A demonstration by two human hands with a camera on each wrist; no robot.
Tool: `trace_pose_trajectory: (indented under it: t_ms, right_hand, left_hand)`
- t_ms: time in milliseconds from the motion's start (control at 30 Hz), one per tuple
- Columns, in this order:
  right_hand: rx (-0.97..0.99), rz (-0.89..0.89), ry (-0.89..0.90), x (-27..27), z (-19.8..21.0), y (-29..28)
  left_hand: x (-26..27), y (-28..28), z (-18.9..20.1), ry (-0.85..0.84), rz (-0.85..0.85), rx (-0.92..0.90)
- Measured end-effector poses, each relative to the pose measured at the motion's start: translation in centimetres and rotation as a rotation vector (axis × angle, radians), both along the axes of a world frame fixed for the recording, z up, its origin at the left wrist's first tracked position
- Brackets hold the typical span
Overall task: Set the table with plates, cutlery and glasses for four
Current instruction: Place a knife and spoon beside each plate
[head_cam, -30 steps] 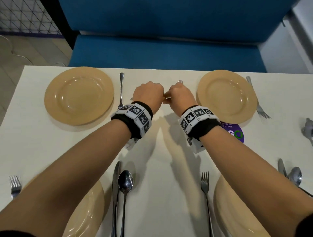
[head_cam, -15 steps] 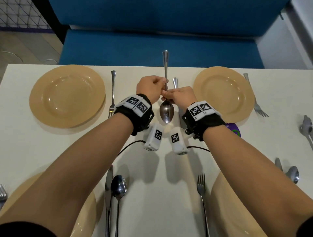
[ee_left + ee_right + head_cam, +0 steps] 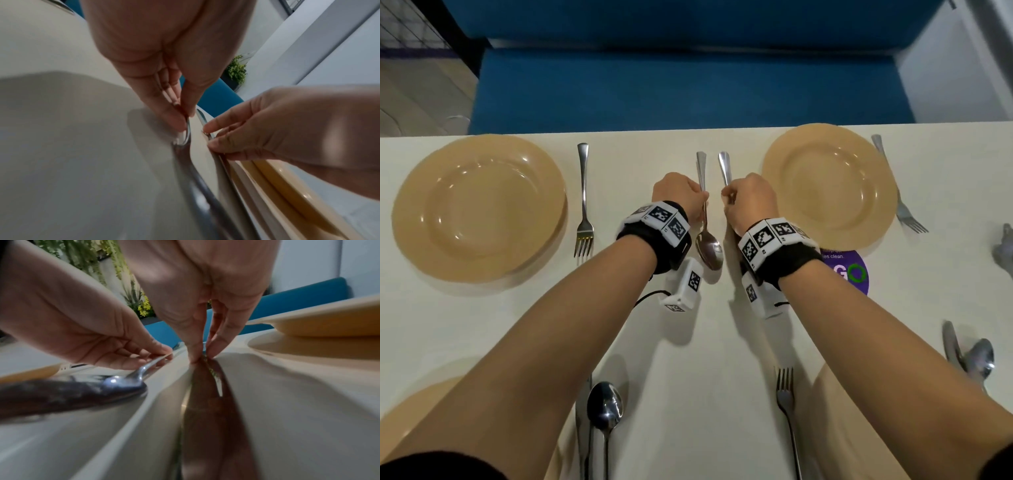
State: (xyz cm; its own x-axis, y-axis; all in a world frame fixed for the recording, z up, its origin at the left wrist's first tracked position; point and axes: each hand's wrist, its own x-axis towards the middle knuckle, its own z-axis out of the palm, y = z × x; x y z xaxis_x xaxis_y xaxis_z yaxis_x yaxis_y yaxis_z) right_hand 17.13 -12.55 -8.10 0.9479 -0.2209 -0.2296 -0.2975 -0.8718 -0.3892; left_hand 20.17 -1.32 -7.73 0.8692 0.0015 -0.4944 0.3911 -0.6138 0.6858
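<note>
Spoon (image 3: 708, 244) lies flat on table (image 3: 688, 342), long axis running away from the person, bowl nearest, handle toward the bench. Left hand (image 3: 678, 195) pinches its handle, fingertips (image 3: 180, 120) closed on the metal. Just beside it, parallel, a knife (image 3: 725, 168): right hand (image 3: 750, 202) pinches that handle, blade hidden under the wrist. Both pieces sit between the two far plates, closer to the right one (image 3: 828, 185). Spoon is polished steel, slim-necked, bowl up. Judgement: placing step is near done; both hands only need to let go and lift.
</note>
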Motion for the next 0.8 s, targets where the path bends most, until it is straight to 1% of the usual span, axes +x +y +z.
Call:
trace_pose_trajectory:
  t_ms: [133,233,500,700,800]
  right_hand:
    - [0.025,-0.030,-0.042,0.8,-0.5,-0.5]
    - [0.017,-0.030,-0.052,1.4,-0.5,-0.7]
    - [-0.081,0.016,-0.039,2.5,-0.5,-1.1]
    - [-0.116,0.043,-0.033,3.1,-0.8,-1.0]
    - [-0.132,0.051,-0.029,3.1,-0.9,-1.1]
  left_hand:
    - [0.8,-0.9,0.0,-0.053,-0.044,0.066]
    - [1.4,-1.8,-0.1,-0.064,-0.036,0.086]
    - [2.5,-3.2,-0.2,-0.070,0.017,0.014]
    - [2.3,-3.4,-0.3,-0.111,0.017,0.032]
    - [2.1,-3.4,-0.3,-0.100,0.014,0.026]
